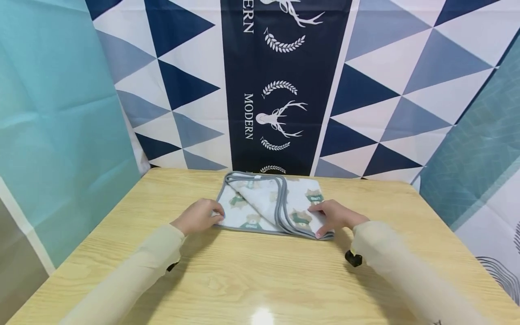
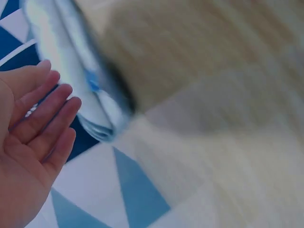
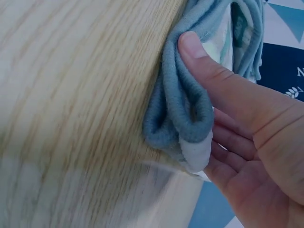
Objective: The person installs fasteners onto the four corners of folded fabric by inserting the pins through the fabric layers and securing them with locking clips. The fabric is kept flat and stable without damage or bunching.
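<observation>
A small white blanket (image 1: pixel 262 214) with grey trim and a bear print lies folded on the table, a flap turned diagonally over its left part. My left hand (image 1: pixel 200 215) is at the left end of the blanket. In the left wrist view, that hand (image 2: pixel 35 123) has loosely extended fingers beside the blurred folded end (image 2: pixel 71 71). My right hand (image 1: pixel 335 215) grips the near right corner. Seen from the right wrist, the thumb (image 3: pixel 194 45) presses the looped grey trim (image 3: pixel 183 109), with the other fingers partly hidden behind the folds.
The wooden table (image 1: pixel 227 280) extends in front and to both sides of the blanket. Behind it hangs a patterned cloth (image 1: pixel 284 90) with triangles and deer heads. Teal sheets (image 1: pixel 61 113) hang at the sides. A dark object (image 1: pixel 353 258) shows under the right wrist.
</observation>
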The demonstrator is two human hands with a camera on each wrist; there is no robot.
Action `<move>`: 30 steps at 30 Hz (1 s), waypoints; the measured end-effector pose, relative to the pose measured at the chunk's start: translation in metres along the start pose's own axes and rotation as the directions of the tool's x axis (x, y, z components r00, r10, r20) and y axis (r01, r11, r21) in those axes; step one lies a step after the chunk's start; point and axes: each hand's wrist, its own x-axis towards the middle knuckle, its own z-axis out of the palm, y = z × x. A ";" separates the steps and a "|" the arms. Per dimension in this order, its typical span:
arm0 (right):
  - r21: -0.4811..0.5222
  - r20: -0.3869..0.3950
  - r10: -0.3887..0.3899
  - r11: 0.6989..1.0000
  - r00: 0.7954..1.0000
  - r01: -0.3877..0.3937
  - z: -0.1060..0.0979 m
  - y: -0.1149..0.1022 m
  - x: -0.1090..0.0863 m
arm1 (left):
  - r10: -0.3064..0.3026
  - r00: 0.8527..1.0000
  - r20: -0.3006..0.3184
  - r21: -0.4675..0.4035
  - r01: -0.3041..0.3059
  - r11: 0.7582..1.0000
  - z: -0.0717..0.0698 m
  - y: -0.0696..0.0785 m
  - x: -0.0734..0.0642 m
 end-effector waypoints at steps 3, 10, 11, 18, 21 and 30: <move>-0.017 -0.001 -0.001 1.000 1.000 0.001 0.001 -0.006 0.003 | 0.004 0.999 -0.041 -0.010 -0.004 1.000 -0.001 0.010 0.018; 0.015 0.024 0.047 0.999 0.999 -0.048 0.000 -0.013 0.003 | -0.030 0.991 -0.134 -0.041 0.025 0.999 0.003 0.037 0.077; 0.018 0.030 0.058 0.998 0.998 -0.058 0.000 -0.014 0.002 | -0.035 0.989 -0.142 -0.036 0.030 0.999 0.004 0.041 0.085; 0.032 0.051 0.130 0.991 0.990 -0.132 0.001 -0.015 -0.002 | -0.075 0.991 -0.113 -0.017 0.074 0.997 0.013 0.056 0.137; 0.038 0.053 0.145 0.988 0.988 -0.148 0.001 -0.016 -0.003 | -0.124 0.990 -0.061 -0.025 0.122 0.992 0.019 0.055 0.152; 0.023 0.039 0.135 0.990 0.990 -0.136 0.003 -0.017 -0.002 | -0.040 0.999 -0.020 -0.013 0.040 0.999 0.044 0.042 0.177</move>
